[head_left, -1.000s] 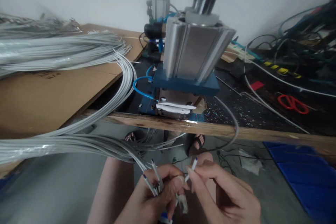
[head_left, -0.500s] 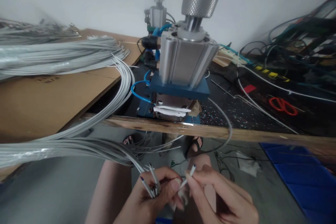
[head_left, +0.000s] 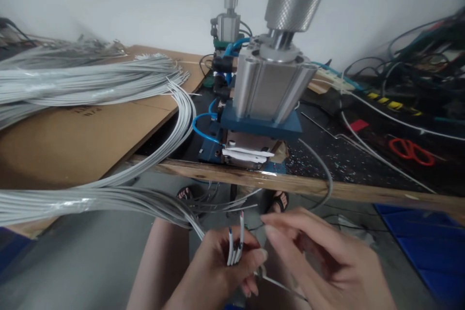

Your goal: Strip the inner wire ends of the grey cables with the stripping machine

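Observation:
Several thin light-grey cables [head_left: 232,249] are bunched in my left hand [head_left: 221,266], closed around them over my lap. Short ends stand up above the fingers, with small dark, blue and red tips. To the right, my right hand [head_left: 319,256] has its thumb and index fingertip pinched together near those ends. Whatever is between these fingertips is too small to make out. A white cable [head_left: 281,286] stretches from beneath my left hand toward the lower right. The held cables lead back to a bundle [head_left: 119,201] at the left.
A pneumatic press [head_left: 274,87] with a knurled handle stands at the bench's wooden edge [head_left: 203,172]. More cable bundles [head_left: 90,80] lie on cardboard [head_left: 109,131]. Red-handled scissors [head_left: 412,151] are on the black bench top. A second press [head_left: 228,26] is behind.
My right hand no longer shows a cable end at its fingertips and has moved right and up from the left hand. The ends in my left hand stand more upright. The view has shifted slightly.

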The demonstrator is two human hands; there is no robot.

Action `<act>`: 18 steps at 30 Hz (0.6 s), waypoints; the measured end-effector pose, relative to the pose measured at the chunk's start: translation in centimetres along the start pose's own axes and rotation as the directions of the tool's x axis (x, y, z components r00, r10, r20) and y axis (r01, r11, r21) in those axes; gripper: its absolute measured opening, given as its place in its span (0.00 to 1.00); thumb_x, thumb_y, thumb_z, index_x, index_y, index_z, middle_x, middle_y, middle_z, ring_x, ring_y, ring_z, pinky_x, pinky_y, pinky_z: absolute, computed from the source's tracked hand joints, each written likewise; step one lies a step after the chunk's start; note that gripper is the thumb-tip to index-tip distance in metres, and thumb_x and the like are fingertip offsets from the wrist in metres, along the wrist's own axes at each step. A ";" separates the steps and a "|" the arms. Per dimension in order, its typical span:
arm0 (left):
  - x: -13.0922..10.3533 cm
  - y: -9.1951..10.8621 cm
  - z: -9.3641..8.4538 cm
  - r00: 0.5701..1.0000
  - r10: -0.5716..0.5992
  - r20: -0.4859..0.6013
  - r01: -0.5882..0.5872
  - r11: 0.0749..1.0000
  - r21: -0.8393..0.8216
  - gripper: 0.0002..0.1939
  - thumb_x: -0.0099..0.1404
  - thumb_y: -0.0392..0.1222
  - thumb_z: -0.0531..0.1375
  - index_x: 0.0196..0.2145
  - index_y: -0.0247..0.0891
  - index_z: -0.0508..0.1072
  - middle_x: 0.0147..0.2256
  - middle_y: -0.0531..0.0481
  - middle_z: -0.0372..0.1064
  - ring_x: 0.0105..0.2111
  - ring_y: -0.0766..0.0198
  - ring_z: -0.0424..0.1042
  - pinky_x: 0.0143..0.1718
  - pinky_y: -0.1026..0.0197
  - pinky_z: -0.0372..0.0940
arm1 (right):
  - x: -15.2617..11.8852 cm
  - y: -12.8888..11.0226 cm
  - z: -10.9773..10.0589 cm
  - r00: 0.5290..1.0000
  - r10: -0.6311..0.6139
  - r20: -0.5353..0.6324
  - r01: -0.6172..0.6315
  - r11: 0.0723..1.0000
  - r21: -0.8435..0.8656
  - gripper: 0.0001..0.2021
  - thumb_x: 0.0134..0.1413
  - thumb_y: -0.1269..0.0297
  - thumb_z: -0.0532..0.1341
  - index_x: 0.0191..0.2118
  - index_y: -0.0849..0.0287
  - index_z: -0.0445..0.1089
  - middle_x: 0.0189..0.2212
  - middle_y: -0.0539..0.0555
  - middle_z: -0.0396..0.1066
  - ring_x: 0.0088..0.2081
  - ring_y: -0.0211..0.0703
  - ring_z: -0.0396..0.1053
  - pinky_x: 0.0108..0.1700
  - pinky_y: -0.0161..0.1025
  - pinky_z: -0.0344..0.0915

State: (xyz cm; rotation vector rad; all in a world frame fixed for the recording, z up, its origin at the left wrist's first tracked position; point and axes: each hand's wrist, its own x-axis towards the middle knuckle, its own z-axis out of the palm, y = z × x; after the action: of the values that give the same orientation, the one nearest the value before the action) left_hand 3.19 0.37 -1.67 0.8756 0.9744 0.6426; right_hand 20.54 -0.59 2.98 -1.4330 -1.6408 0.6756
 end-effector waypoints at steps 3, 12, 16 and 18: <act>-0.3 0.0 0.2 1.000 0.010 0.014 -0.011 1.000 0.013 0.20 0.64 0.57 0.70 0.27 0.38 0.73 0.19 0.57 0.65 0.18 0.69 0.61 0.22 0.65 0.56 | 1.7 -1.7 1.1 0.981 0.121 0.153 -0.148 0.972 0.182 0.04 0.59 0.60 0.68 0.37 0.49 0.83 0.26 0.45 0.78 0.25 0.35 0.72 0.27 0.30 0.67; -0.7 1.3 -0.5 0.997 0.060 0.054 -0.061 0.998 0.020 0.17 0.61 0.54 0.73 0.31 0.36 0.81 0.29 0.52 0.69 0.34 0.61 0.65 0.37 0.62 0.62 | 1.5 -0.6 1.0 0.907 0.300 0.297 -0.387 0.871 0.304 0.08 0.54 0.59 0.71 0.28 0.55 0.82 0.24 0.50 0.77 0.29 0.40 0.68 0.32 0.35 0.63; -0.5 1.9 -1.4 0.989 0.088 0.121 -0.091 0.996 0.018 0.18 0.66 0.55 0.69 0.36 0.34 0.81 0.25 0.53 0.69 0.25 0.66 0.64 0.29 0.64 0.60 | 1.1 -0.3 1.1 0.897 0.407 0.170 -0.439 0.786 0.435 0.08 0.51 0.59 0.74 0.25 0.54 0.80 0.23 0.47 0.75 0.28 0.38 0.66 0.33 0.32 0.64; -0.4 2.1 -1.5 0.985 0.121 0.124 -0.121 0.993 -0.006 0.17 0.70 0.54 0.66 0.37 0.35 0.80 0.23 0.53 0.71 0.22 0.67 0.67 0.28 0.64 0.62 | 0.8 -0.3 1.4 0.898 0.417 0.138 -0.429 0.766 0.478 0.08 0.49 0.60 0.74 0.25 0.54 0.79 0.22 0.47 0.74 0.26 0.36 0.64 0.31 0.32 0.63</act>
State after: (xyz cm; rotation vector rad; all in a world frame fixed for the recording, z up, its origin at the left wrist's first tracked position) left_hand 1.51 1.59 -0.15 0.9702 0.8147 0.6822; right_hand 19.23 0.29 2.69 -1.4043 -1.0324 1.2785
